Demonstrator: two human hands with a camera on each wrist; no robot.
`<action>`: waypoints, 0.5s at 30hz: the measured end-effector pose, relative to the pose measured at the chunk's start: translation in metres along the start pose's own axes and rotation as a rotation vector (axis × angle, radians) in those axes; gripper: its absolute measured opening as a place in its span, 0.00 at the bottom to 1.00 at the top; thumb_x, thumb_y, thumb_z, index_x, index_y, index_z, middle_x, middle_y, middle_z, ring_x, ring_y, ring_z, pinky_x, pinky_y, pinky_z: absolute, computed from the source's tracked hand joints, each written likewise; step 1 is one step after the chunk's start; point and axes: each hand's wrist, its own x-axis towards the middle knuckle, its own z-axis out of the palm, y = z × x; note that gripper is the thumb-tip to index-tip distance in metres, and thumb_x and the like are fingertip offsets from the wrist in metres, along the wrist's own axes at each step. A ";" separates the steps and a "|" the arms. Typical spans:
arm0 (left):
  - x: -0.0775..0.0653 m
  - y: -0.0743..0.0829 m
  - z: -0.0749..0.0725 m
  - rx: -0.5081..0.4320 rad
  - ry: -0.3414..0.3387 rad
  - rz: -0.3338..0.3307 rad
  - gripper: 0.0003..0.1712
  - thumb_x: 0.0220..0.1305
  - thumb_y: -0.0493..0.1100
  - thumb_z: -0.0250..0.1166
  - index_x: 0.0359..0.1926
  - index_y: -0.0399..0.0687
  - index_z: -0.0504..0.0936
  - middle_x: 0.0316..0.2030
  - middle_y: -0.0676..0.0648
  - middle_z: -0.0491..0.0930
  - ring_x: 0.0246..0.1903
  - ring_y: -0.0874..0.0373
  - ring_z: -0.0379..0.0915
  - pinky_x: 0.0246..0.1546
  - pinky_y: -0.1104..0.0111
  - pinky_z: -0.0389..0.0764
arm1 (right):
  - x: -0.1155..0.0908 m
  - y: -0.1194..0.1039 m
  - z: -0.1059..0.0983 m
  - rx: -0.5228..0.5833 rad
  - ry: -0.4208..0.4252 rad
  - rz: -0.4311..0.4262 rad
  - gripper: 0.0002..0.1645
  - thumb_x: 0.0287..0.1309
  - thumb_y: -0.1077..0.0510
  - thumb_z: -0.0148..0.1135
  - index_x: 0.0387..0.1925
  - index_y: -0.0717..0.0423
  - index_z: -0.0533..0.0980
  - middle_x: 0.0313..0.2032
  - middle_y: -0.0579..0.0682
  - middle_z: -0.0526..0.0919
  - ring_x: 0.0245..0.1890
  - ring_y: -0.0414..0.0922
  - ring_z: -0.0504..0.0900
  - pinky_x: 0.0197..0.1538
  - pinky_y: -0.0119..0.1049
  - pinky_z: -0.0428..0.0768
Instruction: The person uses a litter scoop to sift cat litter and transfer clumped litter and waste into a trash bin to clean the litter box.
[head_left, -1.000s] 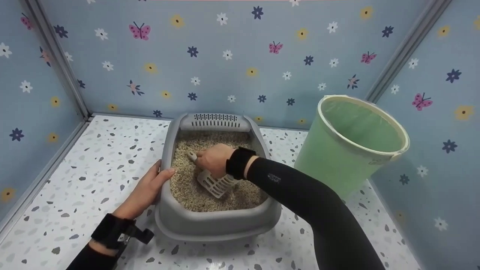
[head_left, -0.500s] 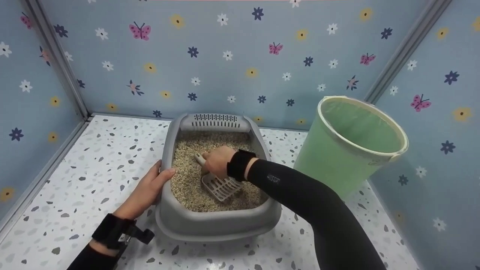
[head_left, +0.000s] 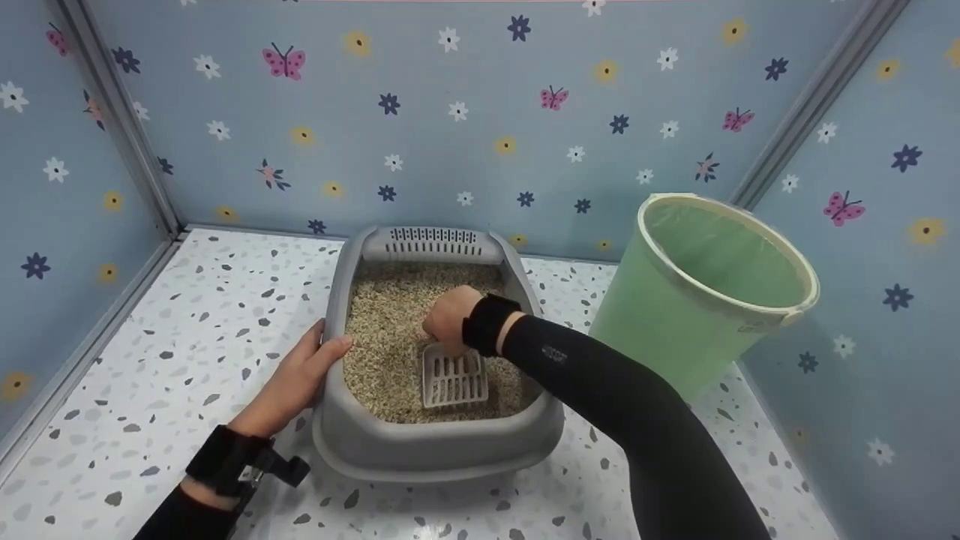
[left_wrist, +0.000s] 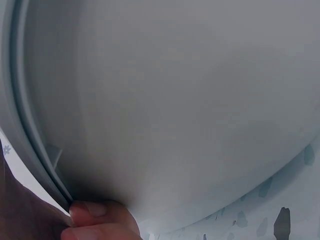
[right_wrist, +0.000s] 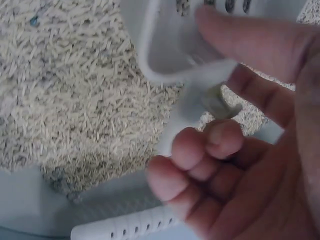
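A grey litter box (head_left: 435, 454) full of pale pellet litter (head_left: 382, 315) stands on the floor in the head view. My left hand (head_left: 296, 375) grips its left rim, thumb on top; the left wrist view shows fingertips (left_wrist: 95, 210) tucked beneath the lip. Over the litter, my right hand (head_left: 452, 319) holds a slotted litter scoop (head_left: 454, 379) whose blade points toward me. In the right wrist view the thumb (right_wrist: 250, 37) lies along the scoop's blade, and the other fingers (right_wrist: 187, 150) bend around its handle. My right hand hides the handle in the head view.
To the right of the box stands a green bin (head_left: 660, 315) with a bag lining. Flower-patterned walls (head_left: 480, 112) close in the back and both sides. Speckled white flooring (head_left: 217, 322) runs around the box.
The scoop has turned from pointing down and right to pointing straight toward me. My right hand has shifted slightly right. My left hand keeps its place on the rim.
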 end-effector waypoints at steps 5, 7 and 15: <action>0.001 -0.001 0.001 0.017 -0.004 0.016 0.48 0.87 0.60 0.55 0.91 0.45 0.44 0.79 0.28 0.60 0.72 0.35 0.69 0.69 0.51 0.76 | -0.011 0.006 -0.009 -0.039 -0.054 0.054 0.25 0.77 0.48 0.62 0.24 0.45 0.62 0.21 0.41 0.55 0.22 0.41 0.52 0.27 0.40 0.59; 0.001 -0.001 0.000 0.019 -0.003 0.022 0.49 0.87 0.60 0.56 0.91 0.45 0.44 0.81 0.28 0.59 0.73 0.35 0.68 0.72 0.48 0.73 | -0.014 0.008 -0.014 -0.044 -0.078 0.082 0.24 0.71 0.52 0.63 0.23 0.44 0.60 0.21 0.41 0.53 0.23 0.42 0.50 0.29 0.41 0.60; 0.000 -0.003 0.000 0.019 -0.004 0.020 0.50 0.87 0.62 0.56 0.91 0.46 0.44 0.83 0.28 0.57 0.76 0.33 0.65 0.77 0.40 0.65 | -0.016 0.017 -0.021 -0.041 -0.161 0.112 0.26 0.69 0.47 0.66 0.20 0.44 0.62 0.20 0.41 0.58 0.21 0.42 0.61 0.42 0.51 0.91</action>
